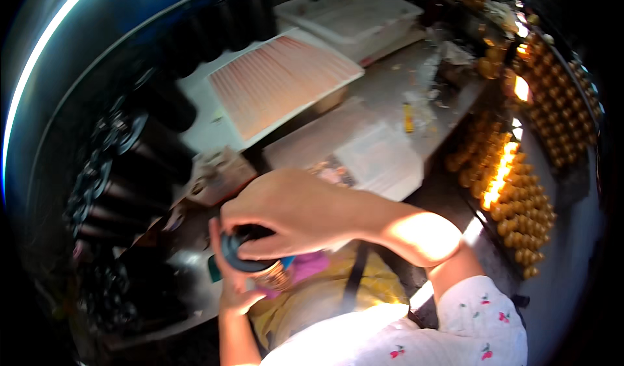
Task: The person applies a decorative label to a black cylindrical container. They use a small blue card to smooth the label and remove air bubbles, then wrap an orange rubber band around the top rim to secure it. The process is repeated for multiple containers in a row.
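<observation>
Close to my body I hold a small round jar (276, 277) with a dark lid (234, 249) and a brown patterned side. My left hand (233, 291) wraps around the jar from the left and below, its fingers partly hidden. From above, my right hand (296, 203) is closed over the lid, thumb on the near side and fingers on the far side. Purple cloth or plastic (311, 265) shows just right of the jar. Beneath lies the yellow apron (374, 278) over my lap.
Ahead stands a white tray (354, 75) of pinkish strips in rows, with a white lidded bin (364, 22) behind it. Black cylinders (153, 138) line the left. Clear plastic sheets (383, 155) and a yellow stick-like item (408, 118) lie on the counter. Golden round pieces (520, 203) hang at right.
</observation>
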`<move>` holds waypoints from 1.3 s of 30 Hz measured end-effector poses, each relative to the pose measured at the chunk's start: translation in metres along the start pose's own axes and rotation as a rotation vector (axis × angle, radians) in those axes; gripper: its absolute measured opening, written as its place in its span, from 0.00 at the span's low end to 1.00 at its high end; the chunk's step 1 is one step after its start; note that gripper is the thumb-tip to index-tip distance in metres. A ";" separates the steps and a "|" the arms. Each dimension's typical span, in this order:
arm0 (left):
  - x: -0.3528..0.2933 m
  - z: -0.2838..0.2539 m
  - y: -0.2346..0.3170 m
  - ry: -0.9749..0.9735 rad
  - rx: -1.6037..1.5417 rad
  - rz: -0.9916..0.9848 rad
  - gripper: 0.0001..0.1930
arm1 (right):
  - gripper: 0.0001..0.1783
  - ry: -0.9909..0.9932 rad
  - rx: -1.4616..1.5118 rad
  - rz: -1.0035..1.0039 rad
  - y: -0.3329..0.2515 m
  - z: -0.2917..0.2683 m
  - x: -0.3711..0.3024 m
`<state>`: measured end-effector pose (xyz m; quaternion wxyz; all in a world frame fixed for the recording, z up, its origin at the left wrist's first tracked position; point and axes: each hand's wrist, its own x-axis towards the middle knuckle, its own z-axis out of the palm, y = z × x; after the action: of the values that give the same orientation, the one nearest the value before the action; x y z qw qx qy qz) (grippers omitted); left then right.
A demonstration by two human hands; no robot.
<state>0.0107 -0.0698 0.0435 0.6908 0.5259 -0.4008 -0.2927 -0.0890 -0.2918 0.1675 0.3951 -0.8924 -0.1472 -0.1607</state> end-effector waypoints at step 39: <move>-0.015 -0.070 0.008 0.943 1.211 0.011 0.41 | 0.16 0.942 -0.840 1.376 0.087 0.151 -0.452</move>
<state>0.0634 -0.0202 0.0388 0.3816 0.8796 -0.1568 0.2368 -0.4381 -0.2958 -0.1678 0.0675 -0.6960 0.6592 -0.2766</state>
